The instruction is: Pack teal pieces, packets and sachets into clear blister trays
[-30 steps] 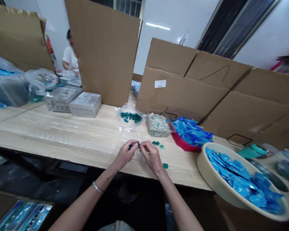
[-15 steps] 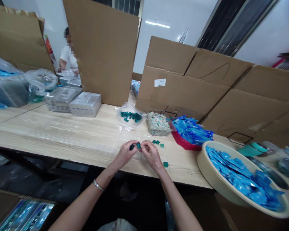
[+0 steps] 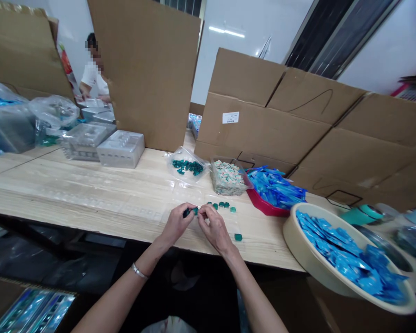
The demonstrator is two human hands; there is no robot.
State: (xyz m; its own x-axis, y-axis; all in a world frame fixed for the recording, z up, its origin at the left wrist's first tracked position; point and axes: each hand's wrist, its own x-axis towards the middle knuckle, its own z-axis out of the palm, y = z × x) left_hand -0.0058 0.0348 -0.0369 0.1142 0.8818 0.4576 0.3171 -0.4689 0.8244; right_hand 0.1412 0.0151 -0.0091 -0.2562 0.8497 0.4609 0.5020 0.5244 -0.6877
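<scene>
Closed around small dark green pieces, my left hand [image 3: 176,225] is above the table's front part. One green piece [image 3: 195,211] shows at its fingertips. My right hand [image 3: 215,227] meets it there, thumb and finger pinched against that piece. Under the hands lies a thin clear plastic tray [image 3: 234,226], hard to make out against the wood. A short row of green pieces [image 3: 221,204] rests on it just beyond my right hand, and a single green piece [image 3: 238,237] sits right of my wrist. Behind the hands, a clear bag [image 3: 180,178] holds a heap of green pieces [image 3: 187,166].
A clear box [image 3: 229,189] of small pale pieces stands beside a red basin [image 3: 263,207] of blue packets. Right of it is a cream tub [image 3: 291,236] with more blue packets. Cardboard sheets [image 3: 145,78] wall the back. Stacked clear trays [image 3: 121,150] stand left; beyond, a person [image 3: 95,78] works.
Two more green pieces now show in the row beyond my right hand. Both hands have shifted slightly left, and the piece at the fingertips sits a little further left.
</scene>
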